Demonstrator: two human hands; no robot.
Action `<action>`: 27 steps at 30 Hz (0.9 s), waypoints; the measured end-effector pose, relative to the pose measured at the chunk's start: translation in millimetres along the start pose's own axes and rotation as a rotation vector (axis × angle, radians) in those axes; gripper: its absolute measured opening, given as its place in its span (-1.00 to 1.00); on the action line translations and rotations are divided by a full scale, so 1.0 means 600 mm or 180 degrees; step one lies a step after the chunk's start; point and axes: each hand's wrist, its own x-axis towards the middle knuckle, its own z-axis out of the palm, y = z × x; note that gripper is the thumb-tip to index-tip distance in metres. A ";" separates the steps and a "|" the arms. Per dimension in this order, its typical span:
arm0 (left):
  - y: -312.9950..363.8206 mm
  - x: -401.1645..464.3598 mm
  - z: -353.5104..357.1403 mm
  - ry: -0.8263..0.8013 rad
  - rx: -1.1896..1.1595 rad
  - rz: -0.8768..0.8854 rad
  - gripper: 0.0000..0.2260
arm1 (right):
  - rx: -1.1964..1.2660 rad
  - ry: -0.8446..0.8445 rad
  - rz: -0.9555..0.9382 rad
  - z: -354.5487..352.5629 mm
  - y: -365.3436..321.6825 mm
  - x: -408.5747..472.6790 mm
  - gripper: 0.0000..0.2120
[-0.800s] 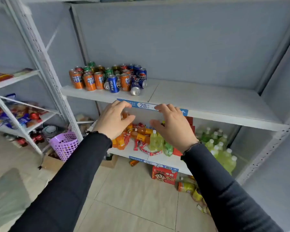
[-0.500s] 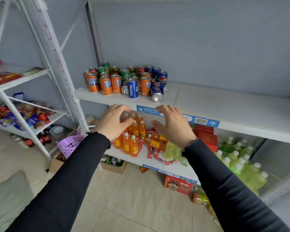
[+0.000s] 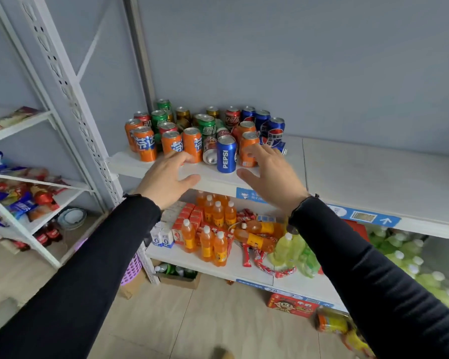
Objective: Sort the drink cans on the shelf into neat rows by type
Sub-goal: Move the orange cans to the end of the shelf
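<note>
Just beyond my spread, empty right hand (image 3: 271,174) stands the upright Pepsi can (image 3: 226,154), nearer it than my open left hand (image 3: 166,181), which fronts the orange cans (image 3: 192,145).

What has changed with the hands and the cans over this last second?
Both hands rose from below the shelf edge to the front cans: the left hand nears an orange can, the right hand reaches beside the blue Pepsi can. Neither holds anything. The cans stayed jumbled.
</note>
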 end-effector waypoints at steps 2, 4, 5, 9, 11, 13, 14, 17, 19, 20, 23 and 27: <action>-0.023 0.051 -0.008 0.0044 0.0048 0.0043 -0.70 | 0.0028 0.0040 -0.0021 0.009 0.010 0.054 -0.56; -0.048 0.108 -0.017 0.0101 0.0123 0.0068 -0.67 | 0.0074 0.0055 -0.0055 0.018 0.024 0.110 -0.56; -0.059 0.136 -0.022 0.0114 0.0174 0.0070 -0.66 | 0.0093 0.0047 -0.0065 0.024 0.032 0.138 -0.56; -0.110 0.232 -0.042 0.0136 0.0382 0.0053 -0.64 | 0.0142 -0.0078 -0.0112 0.050 0.050 0.243 -0.56; -0.138 0.272 -0.052 0.0098 0.0480 0.0024 -0.63 | 0.0128 -0.0150 -0.0151 0.066 0.050 0.292 -0.53; -0.167 0.311 -0.062 -0.0025 0.0558 0.0001 -0.59 | 0.0129 -0.0253 -0.0170 0.080 0.051 0.337 -0.52; -0.182 0.332 -0.067 -0.0087 0.0603 -0.0011 -0.57 | 0.0132 -0.0301 -0.0190 0.087 0.051 0.359 -0.51; -0.223 0.395 -0.083 -0.0206 0.0737 -0.0055 -0.53 | 0.0111 -0.0368 -0.0234 0.110 0.051 0.424 -0.52; -0.244 0.435 -0.087 -0.0291 0.0836 -0.0031 -0.50 | 0.0117 -0.0424 -0.0221 0.122 0.053 0.463 -0.53; -0.256 0.457 -0.089 -0.0339 0.0864 -0.0005 -0.49 | 0.0123 -0.0472 -0.0181 0.130 0.054 0.485 -0.55; -0.291 0.522 -0.082 -0.0535 0.0906 0.0119 -0.48 | 0.0097 -0.0616 -0.0008 0.153 0.061 0.546 -0.57; -0.327 0.602 -0.066 -0.0978 0.1109 0.0370 -0.44 | 0.0073 -0.0828 0.0288 0.182 0.067 0.628 -0.58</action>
